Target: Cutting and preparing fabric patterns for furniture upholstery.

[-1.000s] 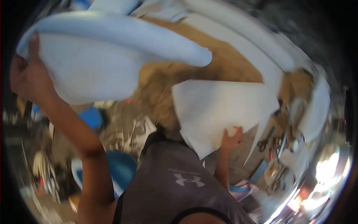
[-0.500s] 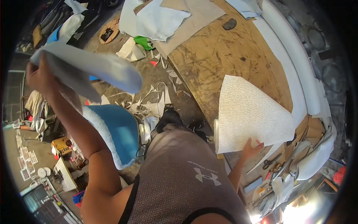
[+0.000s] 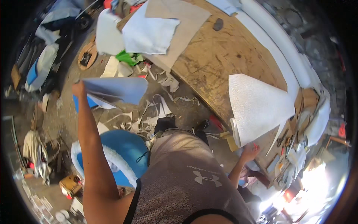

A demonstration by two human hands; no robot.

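My left hand (image 3: 78, 89) is raised at the left, closed on the edge of a pale grey-white sheet of material (image 3: 123, 86). The sheet spreads to the right above the scrap-strewn floor. My right hand (image 3: 250, 152) is closed around a thin red pen-like stick (image 3: 255, 146), just below a white textured piece of fabric (image 3: 261, 106). That fabric lies on the wooden table (image 3: 209, 71), its near left corner rolled over the table's edge. Below my left forearm stands a blue tub-like form (image 3: 125, 149) with a fluffy white rim.
Pale sheets (image 3: 151, 35) cover the table's far left corner, and a long white roll (image 3: 276, 33) lines its right side. Scissors (image 3: 287, 142) and tools lie at the near right. Cut strips (image 3: 160, 108) and a green scrap (image 3: 126, 58) litter the floor.
My left hand has moved right and farther away, carrying the sheet, which hangs lower and flatter. My right hand has drawn back slightly off the fabric. The whole view has shifted.
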